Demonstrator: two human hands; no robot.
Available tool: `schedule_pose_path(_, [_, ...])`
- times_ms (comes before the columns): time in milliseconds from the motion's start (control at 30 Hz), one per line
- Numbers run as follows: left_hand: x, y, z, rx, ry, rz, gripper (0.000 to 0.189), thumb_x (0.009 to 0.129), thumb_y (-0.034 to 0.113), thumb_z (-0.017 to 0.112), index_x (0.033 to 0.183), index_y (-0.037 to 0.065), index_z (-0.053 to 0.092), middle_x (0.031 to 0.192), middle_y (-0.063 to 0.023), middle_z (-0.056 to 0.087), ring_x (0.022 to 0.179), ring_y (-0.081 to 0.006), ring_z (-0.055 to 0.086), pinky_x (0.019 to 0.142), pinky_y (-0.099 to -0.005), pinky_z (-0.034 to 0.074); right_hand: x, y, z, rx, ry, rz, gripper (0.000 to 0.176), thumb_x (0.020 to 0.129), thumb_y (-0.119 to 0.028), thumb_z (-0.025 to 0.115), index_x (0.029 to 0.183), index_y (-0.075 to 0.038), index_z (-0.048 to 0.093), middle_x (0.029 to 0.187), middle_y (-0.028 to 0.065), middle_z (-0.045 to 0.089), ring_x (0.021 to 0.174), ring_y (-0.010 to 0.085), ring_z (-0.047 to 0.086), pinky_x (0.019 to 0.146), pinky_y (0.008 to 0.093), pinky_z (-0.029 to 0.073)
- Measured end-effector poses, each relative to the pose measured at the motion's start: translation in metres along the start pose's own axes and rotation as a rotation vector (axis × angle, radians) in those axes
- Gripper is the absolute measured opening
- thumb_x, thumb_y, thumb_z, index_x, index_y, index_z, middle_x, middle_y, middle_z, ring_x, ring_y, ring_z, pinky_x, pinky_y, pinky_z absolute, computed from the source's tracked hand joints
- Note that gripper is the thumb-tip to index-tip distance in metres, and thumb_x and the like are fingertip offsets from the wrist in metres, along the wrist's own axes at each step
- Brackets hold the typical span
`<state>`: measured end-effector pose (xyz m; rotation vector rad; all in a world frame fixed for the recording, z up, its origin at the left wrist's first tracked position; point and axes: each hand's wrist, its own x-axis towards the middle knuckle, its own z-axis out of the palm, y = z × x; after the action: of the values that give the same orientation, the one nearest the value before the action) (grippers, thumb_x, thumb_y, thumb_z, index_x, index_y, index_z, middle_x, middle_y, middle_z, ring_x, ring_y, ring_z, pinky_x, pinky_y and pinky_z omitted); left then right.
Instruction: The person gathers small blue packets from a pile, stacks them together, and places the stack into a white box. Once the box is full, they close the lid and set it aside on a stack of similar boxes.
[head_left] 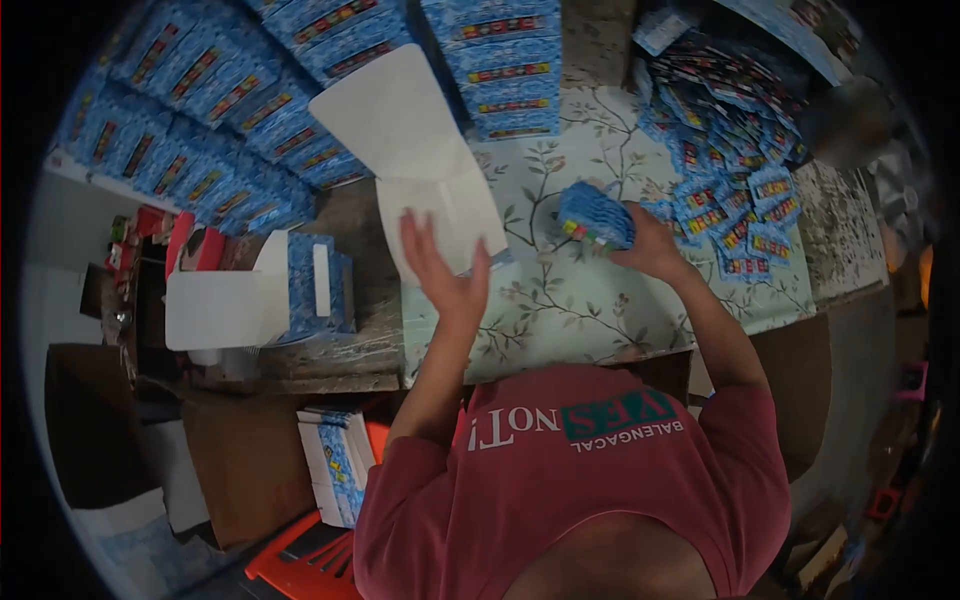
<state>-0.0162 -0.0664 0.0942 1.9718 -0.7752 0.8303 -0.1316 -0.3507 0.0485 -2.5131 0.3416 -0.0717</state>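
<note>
My right hand (pixel 655 248) grips a bundle of blue packets (pixel 596 215) with coloured stripes, held just above the floral tablecloth (pixel 560 300). My left hand (pixel 445 275) is raised with fingers spread, its palm against the lower flap of an open white carton (pixel 410 130) that lies on the table. To the right of the held bundle, a heap of several loose blue packets (pixel 730 150) lies spread on the cloth. My red shirt (pixel 590 470) fills the bottom of the view.
Stacks of filled blue boxes (pixel 200 110) cover the far left, and another stack (pixel 505 70) stands at the top middle. A part-folded blue and white box (pixel 270 290) sits at the table's left end. More boxes (pixel 335 460) rest on an orange stool (pixel 300 560) below.
</note>
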Motion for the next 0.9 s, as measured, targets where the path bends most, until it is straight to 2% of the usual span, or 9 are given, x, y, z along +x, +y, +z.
schedule_pose_path(33, [-0.007, -0.021, -0.012, 0.031, 0.01, -0.007, 0.077, 0.074, 0.013, 0.072, 0.138, -0.002, 0.032, 0.144, -0.0214, 0.028, 0.132, -0.0372, 0.03, 0.105, -0.0432, 0.029, 0.003, -0.006, -0.003, 0.173, -0.013, 0.149, 0.086, 0.061, -0.03, 0.08, 0.129, -0.003, 0.036, 0.11, 0.0192, 0.057, 0.099, 0.0319, 0.059, 0.084, 0.0382, 0.047])
schedule_pose_path(100, [-0.034, -0.072, -0.021, -0.06, 0.173, -0.575, 0.057, 0.084, 0.014, 0.063, 0.132, -0.006, 0.04, 0.138, -0.0186, 0.041, 0.126, -0.0304, 0.041, 0.101, -0.0362, 0.034, 0.017, -0.019, 0.0, 0.33, 0.01, 0.114, 0.086, 0.062, -0.031, 0.08, 0.13, -0.002, 0.036, 0.112, 0.0196, 0.057, 0.101, 0.0304, 0.059, 0.085, 0.0369, 0.047])
schedule_pose_path(133, [-0.038, -0.082, -0.024, -0.048, 0.181, -0.575, 0.057, 0.084, 0.014, 0.063, 0.132, -0.006, 0.04, 0.138, -0.0186, 0.041, 0.126, -0.0304, 0.041, 0.101, -0.0362, 0.034, 0.021, -0.037, -0.007, 0.48, 0.048, 0.111, 0.086, 0.063, -0.032, 0.08, 0.13, -0.002, 0.035, 0.115, 0.02, 0.057, 0.103, 0.029, 0.059, 0.086, 0.0356, 0.047])
schedule_pose_path(200, [-0.045, -0.095, -0.028, -0.619, -0.077, -1.093, 0.044, 0.093, 0.017, 0.05, 0.13, -0.007, 0.044, 0.13, -0.0154, 0.05, 0.117, -0.0237, 0.048, 0.099, -0.0308, 0.036, 0.036, -0.091, -0.015, 0.608, 0.049, -0.047, 0.088, 0.063, -0.031, 0.08, 0.133, -0.003, 0.033, 0.117, 0.0198, 0.056, 0.105, 0.0278, 0.058, 0.088, 0.0348, 0.046])
schedule_pose_path(400, [-0.03, -0.091, 0.001, -0.699, 0.12, -0.947, 0.045, 0.098, 0.025, 0.042, 0.13, -0.006, 0.045, 0.127, -0.0131, 0.052, 0.114, -0.0178, 0.049, 0.096, -0.0284, 0.037, 0.107, -0.184, 0.02, 0.163, 0.016, -0.568, 0.083, 0.064, -0.031, 0.078, 0.131, -0.008, 0.036, 0.112, 0.021, 0.055, 0.101, 0.0331, 0.058, 0.087, 0.0389, 0.046])
schedule_pose_path(533, [-0.033, -0.094, 0.007, -0.829, 0.219, -0.982, 0.047, 0.098, 0.027, 0.041, 0.132, -0.006, 0.042, 0.128, -0.013, 0.051, 0.115, -0.0179, 0.048, 0.098, -0.0281, 0.035, 0.137, -0.179, 0.063, -0.298, -0.312, -0.51, 0.084, 0.063, -0.036, 0.079, 0.129, -0.007, 0.037, 0.112, 0.0227, 0.055, 0.102, 0.036, 0.056, 0.087, 0.0387, 0.046])
schedule_pose_path(633, [-0.038, -0.093, 0.005, -0.758, 0.164, -0.94, 0.048, 0.098, 0.026, 0.042, 0.133, -0.006, 0.04, 0.129, -0.013, 0.05, 0.116, -0.0173, 0.047, 0.1, -0.0277, 0.033, 0.148, -0.179, 0.066, -0.338, -0.756, -0.351, 0.097, 0.068, -0.062, 0.068, 0.136, -0.002, 0.032, 0.123, 0.0262, 0.05, 0.116, 0.0343, 0.05, 0.093, 0.0383, 0.042])
schedule_pose_path(733, [-0.042, -0.097, 0.01, -0.739, 0.14, -0.901, 0.046, 0.098, 0.024, 0.043, 0.132, -0.007, 0.04, 0.127, -0.014, 0.051, 0.114, -0.0173, 0.048, 0.097, -0.0268, 0.035, 0.174, -0.184, 0.085, -0.13, -0.712, -0.3, 0.1, 0.073, -0.072, 0.054, 0.139, -0.002, 0.029, 0.13, 0.0269, 0.045, 0.121, 0.0352, 0.046, 0.099, 0.0385, 0.038])
schedule_pose_path(900, [-0.037, -0.095, 0.016, -0.724, 0.155, -0.915, 0.042, 0.098, 0.023, 0.042, 0.126, -0.008, 0.046, 0.118, -0.0131, 0.055, 0.104, -0.0176, 0.051, 0.092, -0.0269, 0.038, 0.195, -0.198, 0.129, -0.12, -0.699, -0.268, 0.083, 0.081, -0.071, 0.04, 0.119, 0.001, 0.055, 0.122, 0.0245, 0.053, 0.114, 0.0374, 0.052, 0.096, 0.0417, 0.04])
